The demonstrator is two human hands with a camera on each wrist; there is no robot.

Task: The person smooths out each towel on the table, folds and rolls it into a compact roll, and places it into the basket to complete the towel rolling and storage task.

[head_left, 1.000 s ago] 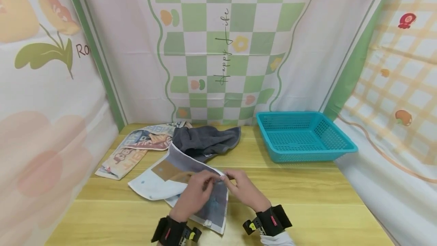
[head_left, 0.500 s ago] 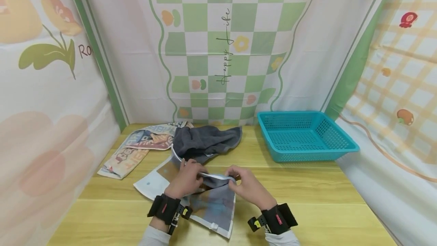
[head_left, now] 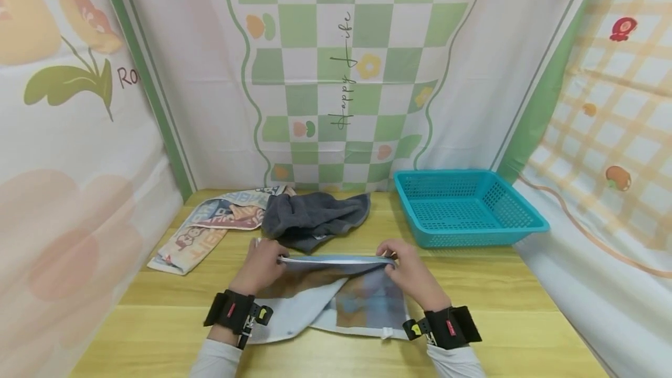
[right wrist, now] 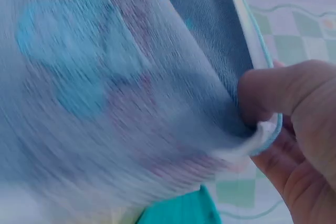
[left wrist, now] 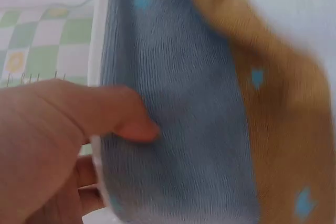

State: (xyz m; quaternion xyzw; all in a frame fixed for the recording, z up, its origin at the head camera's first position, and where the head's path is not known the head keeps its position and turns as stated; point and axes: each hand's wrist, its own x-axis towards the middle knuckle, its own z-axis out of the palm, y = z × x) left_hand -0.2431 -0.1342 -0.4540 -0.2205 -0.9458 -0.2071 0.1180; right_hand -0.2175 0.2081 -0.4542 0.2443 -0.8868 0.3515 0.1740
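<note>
A thin towel with grey-blue, brown and white areas [head_left: 367,302] hangs from both hands in front of the person, its top edge drawn fairly straight between them. Near its upper left, the left hand [head_left: 264,264] pinches the edge; in the left wrist view the thumb [left wrist: 134,116] lies over the grey-blue cloth [left wrist: 178,103]. At the upper right end the right hand [head_left: 412,270] pinches a white-hemmed corner, and in the right wrist view its thumb [right wrist: 260,95] presses on that hem. The towel's lower part droops in a fold toward the table.
Behind the towel a crumpled dark grey towel [head_left: 315,217] lies on the wooden table [head_left: 472,314]. A colourful printed towel [head_left: 194,238] is folded to its left. At the back right stands a turquoise basket [head_left: 472,238]. Patterned curtains [head_left: 357,74] enclose the table.
Both hands have moved apart along the towel's edge, the left one leftward and the right one rightward. The edge is now lifted and stretched between them, and the towel has turned to face the person.
</note>
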